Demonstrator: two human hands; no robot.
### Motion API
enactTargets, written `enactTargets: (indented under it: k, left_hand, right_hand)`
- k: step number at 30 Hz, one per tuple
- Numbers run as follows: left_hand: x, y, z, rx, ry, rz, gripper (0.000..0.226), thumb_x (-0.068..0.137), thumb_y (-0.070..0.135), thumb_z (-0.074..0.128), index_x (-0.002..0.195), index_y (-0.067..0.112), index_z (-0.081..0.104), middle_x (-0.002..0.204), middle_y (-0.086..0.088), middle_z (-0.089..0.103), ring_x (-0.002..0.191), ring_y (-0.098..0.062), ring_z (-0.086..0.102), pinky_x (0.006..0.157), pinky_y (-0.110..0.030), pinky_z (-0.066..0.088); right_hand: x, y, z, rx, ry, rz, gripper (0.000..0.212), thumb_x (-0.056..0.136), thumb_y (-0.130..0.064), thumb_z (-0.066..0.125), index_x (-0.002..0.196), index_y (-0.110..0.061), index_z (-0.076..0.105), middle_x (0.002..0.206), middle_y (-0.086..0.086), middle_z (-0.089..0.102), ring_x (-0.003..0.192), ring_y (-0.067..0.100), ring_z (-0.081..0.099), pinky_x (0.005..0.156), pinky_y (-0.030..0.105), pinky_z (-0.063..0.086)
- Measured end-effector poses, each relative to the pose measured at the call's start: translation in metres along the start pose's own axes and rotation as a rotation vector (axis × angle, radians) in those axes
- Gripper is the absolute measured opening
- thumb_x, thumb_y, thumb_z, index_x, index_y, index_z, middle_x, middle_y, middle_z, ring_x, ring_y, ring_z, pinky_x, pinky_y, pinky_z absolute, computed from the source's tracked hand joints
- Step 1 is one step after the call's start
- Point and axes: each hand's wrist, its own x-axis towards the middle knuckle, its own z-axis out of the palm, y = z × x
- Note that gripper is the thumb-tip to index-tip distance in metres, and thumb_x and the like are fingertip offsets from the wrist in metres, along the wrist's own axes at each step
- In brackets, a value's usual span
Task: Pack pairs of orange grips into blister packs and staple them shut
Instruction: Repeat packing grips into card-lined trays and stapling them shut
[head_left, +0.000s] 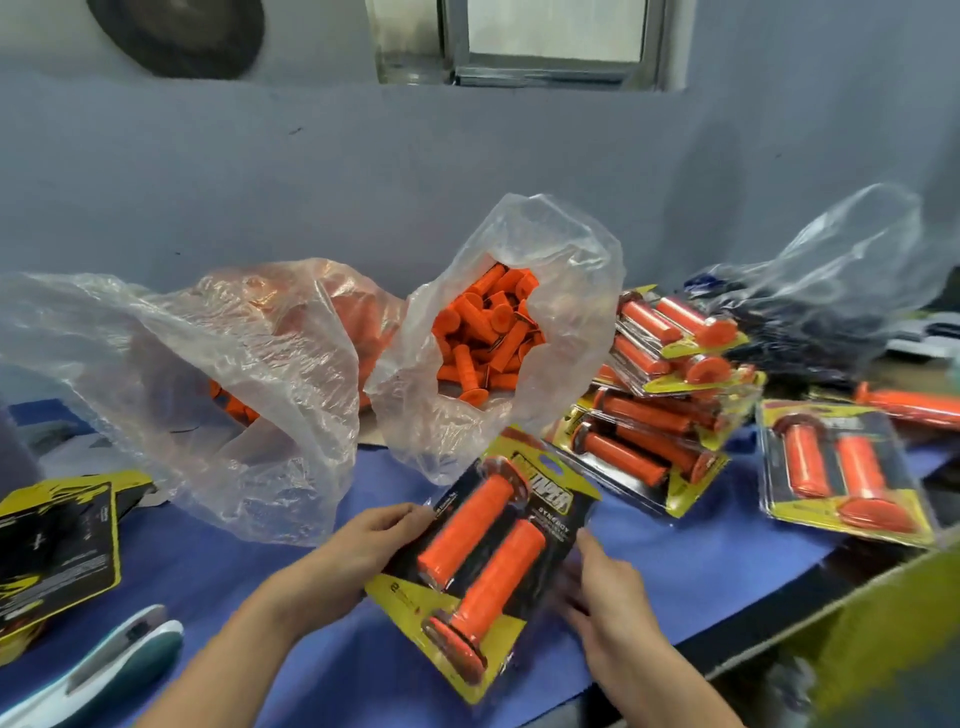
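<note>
A blister pack is held tilted just above the tabletop, near the middle of its front edge. Two orange grips are seated in it side by side, their flanged ends pointing opposite ways. The left hand grips the pack's left edge, with its fingers curled round the card. The right hand lies against the right edge, but it is blurred, so I cannot tell whether its fingers pinch the pack or only steady it. This pair looks loaded, so the step in hand is probably closing the pack and squaring it up before stapling. The stapler lies at the front left corner, well apart from both hands. The next move therefore calls for one hand to let go and reach across for it while the other keeps the shell pressed shut over the grips. A clear bag of loose grips stands open toward the back edge. A pile of filled packs sits toward the right edge, and printed cards are stacked at the left edge.
</note>
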Motion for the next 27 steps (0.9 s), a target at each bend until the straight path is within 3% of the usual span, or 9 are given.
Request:
enactTargets:
  k: [3, 6, 9, 12, 15, 17, 20, 23, 27]
  left_hand:
    - [-0.017, -0.003, 0.009, -0.104, -0.124, -0.009, 0.024, 0.093, 0.033, 0.062, 0.099, 0.011, 0.071, 0.095, -0.018, 0.066, 0.088, -0.024, 0.061, 0.080, -0.035, 0.052]
    - [-0.017, 0.005, 0.034, 0.062, -0.056, -0.014, 0.017, 0.096, 0.025, 0.059, 0.083, 0.027, 0.069, 0.078, -0.003, 0.063, 0.071, -0.011, 0.059, 0.063, -0.022, 0.050]
    - [-0.006, 0.023, 0.061, 0.033, 0.149, 0.112, 0.028, 0.095, 0.039, 0.055, 0.095, 0.014, 0.069, 0.092, -0.008, 0.074, 0.080, -0.017, 0.070, 0.072, -0.028, 0.055]
    - [0.003, 0.034, 0.080, -0.221, 0.078, 0.075, 0.037, 0.100, 0.044, 0.049, 0.098, 0.017, 0.075, 0.100, -0.016, 0.075, 0.087, -0.030, 0.074, 0.064, -0.034, 0.059]
    - [0.015, 0.039, 0.096, -0.278, 0.026, 0.023, 0.031, 0.091, 0.043, 0.058, 0.094, 0.019, 0.076, 0.099, -0.015, 0.074, 0.086, -0.031, 0.073, 0.067, -0.040, 0.059]
    - [0.027, 0.048, 0.105, -0.202, 0.048, 0.043, 0.023, 0.081, 0.037, 0.061, 0.078, 0.019, 0.075, 0.079, -0.008, 0.066, 0.065, -0.020, 0.064, 0.058, -0.034, 0.055]
    - [0.045, 0.067, 0.123, -0.151, 0.065, 0.031, 0.026, 0.091, 0.041, 0.062, 0.080, 0.019, 0.068, 0.067, -0.003, 0.052, 0.056, -0.016, 0.049, 0.048, -0.028, 0.048]
    - [0.062, 0.082, 0.144, -0.033, 0.080, 0.046, 0.032, 0.094, 0.050, 0.058, 0.092, 0.018, 0.066, 0.059, 0.003, 0.061, 0.048, -0.010, 0.056, 0.046, -0.024, 0.048]
    - [0.084, 0.097, 0.167, 0.104, 0.098, 0.074, 0.037, 0.092, 0.055, 0.058, 0.099, 0.021, 0.069, 0.071, 0.005, 0.074, 0.069, -0.014, 0.068, 0.059, -0.027, 0.052]
  right_hand:
    - [0.002, -0.017, 0.004, 0.068, -0.042, -0.035, 0.038, 0.103, -0.036, 0.046, 0.085, -0.010, 0.066, 0.070, 0.003, 0.072, 0.062, 0.019, 0.066, 0.058, 0.028, 0.051]
    - [0.003, -0.031, 0.007, 0.016, -0.004, -0.048, 0.045, 0.103, -0.046, 0.041, 0.096, -0.012, 0.070, 0.080, 0.007, 0.076, 0.079, 0.027, 0.072, 0.065, 0.034, 0.056]
    - [0.007, -0.041, 0.003, 0.083, -0.057, 0.004, 0.051, 0.101, -0.054, 0.042, 0.109, -0.012, 0.069, 0.093, 0.012, 0.076, 0.088, 0.031, 0.072, 0.073, 0.040, 0.057]
    - [0.008, -0.057, -0.012, 0.192, -0.220, 0.043, 0.060, 0.094, -0.065, 0.048, 0.119, -0.015, 0.070, 0.111, 0.017, 0.073, 0.104, 0.037, 0.069, 0.094, 0.056, 0.052]
    - [0.012, -0.073, -0.035, 0.227, -0.354, 0.006, 0.056, 0.086, -0.062, 0.060, 0.111, -0.014, 0.075, 0.113, 0.018, 0.071, 0.102, 0.035, 0.070, 0.081, 0.047, 0.057]
    - [0.014, -0.078, -0.051, 0.168, -0.363, -0.023, 0.053, 0.078, -0.062, 0.064, 0.103, -0.017, 0.078, 0.108, 0.017, 0.073, 0.093, 0.032, 0.072, 0.072, 0.041, 0.058]
    - [0.019, -0.081, -0.074, 0.119, -0.327, -0.004, 0.055, 0.085, -0.062, 0.059, 0.113, -0.017, 0.074, 0.113, 0.020, 0.071, 0.096, 0.033, 0.071, 0.076, 0.044, 0.059]
    - [0.028, -0.085, -0.092, 0.068, -0.299, -0.002, 0.053, 0.095, -0.058, 0.049, 0.125, -0.018, 0.065, 0.114, 0.017, 0.071, 0.103, 0.033, 0.069, 0.085, 0.048, 0.058]
    - [0.040, -0.103, -0.118, 0.104, -0.357, -0.062, 0.057, 0.095, -0.060, 0.047, 0.121, -0.015, 0.069, 0.110, 0.015, 0.072, 0.091, 0.026, 0.072, 0.073, 0.037, 0.059]
